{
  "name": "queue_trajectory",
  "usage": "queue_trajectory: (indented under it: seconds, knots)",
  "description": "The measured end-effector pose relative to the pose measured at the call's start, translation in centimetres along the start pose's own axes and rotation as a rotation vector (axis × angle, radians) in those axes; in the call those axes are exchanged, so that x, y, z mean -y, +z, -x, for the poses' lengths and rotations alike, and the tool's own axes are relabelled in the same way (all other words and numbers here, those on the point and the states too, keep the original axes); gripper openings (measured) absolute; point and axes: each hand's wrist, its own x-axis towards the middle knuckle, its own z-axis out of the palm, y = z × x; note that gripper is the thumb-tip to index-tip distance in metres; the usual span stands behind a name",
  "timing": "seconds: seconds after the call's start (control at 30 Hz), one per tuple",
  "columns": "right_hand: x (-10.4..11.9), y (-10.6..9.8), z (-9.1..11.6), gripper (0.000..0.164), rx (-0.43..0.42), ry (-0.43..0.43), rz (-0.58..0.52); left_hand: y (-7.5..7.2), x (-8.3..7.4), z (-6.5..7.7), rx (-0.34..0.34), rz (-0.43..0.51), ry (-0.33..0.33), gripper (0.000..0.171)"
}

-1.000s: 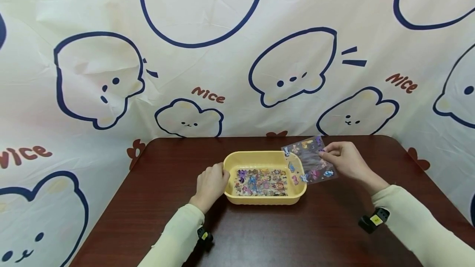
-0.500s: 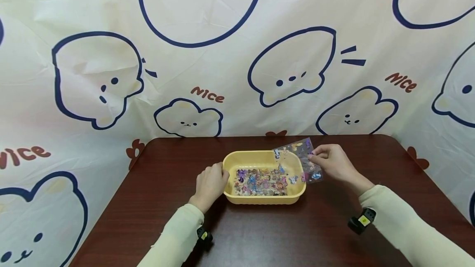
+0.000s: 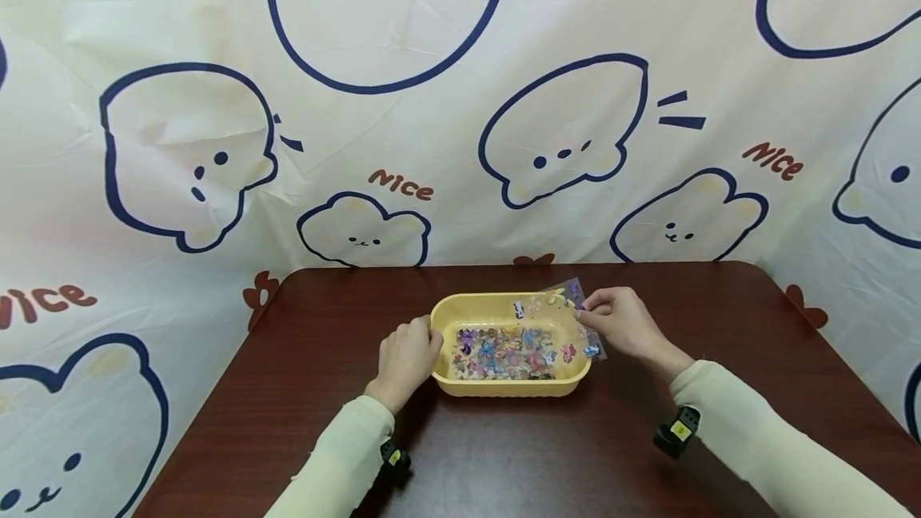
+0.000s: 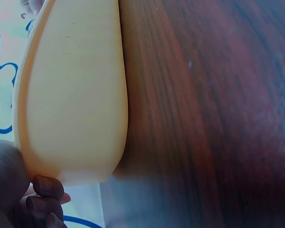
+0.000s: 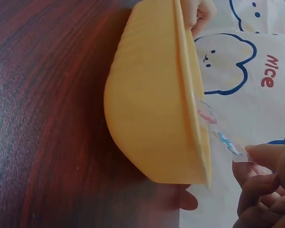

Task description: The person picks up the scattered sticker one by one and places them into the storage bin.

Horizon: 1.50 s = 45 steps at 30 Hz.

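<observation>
A yellow plastic basin (image 3: 468, 304) stands on the table, with colourful cartoon stickers (image 3: 504, 354) lying on its floor. My left hand (image 3: 406, 358) grips the basin's left rim, thumb over the edge and fingers curled outside, as the left wrist view also shows. Between thumb and forefinger, my right hand (image 3: 622, 322) pinches a clear sticker sheet (image 3: 573, 291) by its right edge. That sheet tilts over the basin's right rim, its left part above the inside. In the right wrist view the sheet (image 5: 226, 142) slopes down past the rim into the basin.
The dark brown wooden table (image 3: 518, 454) spreads around the basin. Behind it hangs a pale cloth (image 3: 446, 134) printed with cartoon bears. Each wrist wears a black strap camera, the right one (image 3: 676, 430) over a pale sleeve.
My right hand has moved left with the sticker sheet, which now reaches further over the basin and sits a little lower. The left hand keeps its hold on the rim.
</observation>
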Motion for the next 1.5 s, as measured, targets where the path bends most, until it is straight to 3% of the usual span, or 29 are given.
queue_trajectory:
  seconds: [0.6, 1.0, 1.2, 1.5]
  knots:
    - [1.3, 2.7, -0.9, 0.016, 0.005, 0.004, 0.071, -0.2, -0.2, 0.1, 0.014, 0.007, -0.009, 0.015]
    - [1.7, 4.3, -0.9, 0.021, -0.056, -0.010, 0.318, -0.2, -0.1, 0.1, 0.010, 0.007, -0.007, 0.015]
    - [1.9, 4.9, -0.9, 0.025, -0.042, -0.036, 0.443, -0.1, -0.1, 0.1, 0.011, 0.002, -0.003, 0.015]
    - [1.6, 5.6, -1.0, 0.035, -0.040, -0.100, 0.533, -0.1, 0.0, 0.1, -0.001, -0.007, 0.006, 0.020]
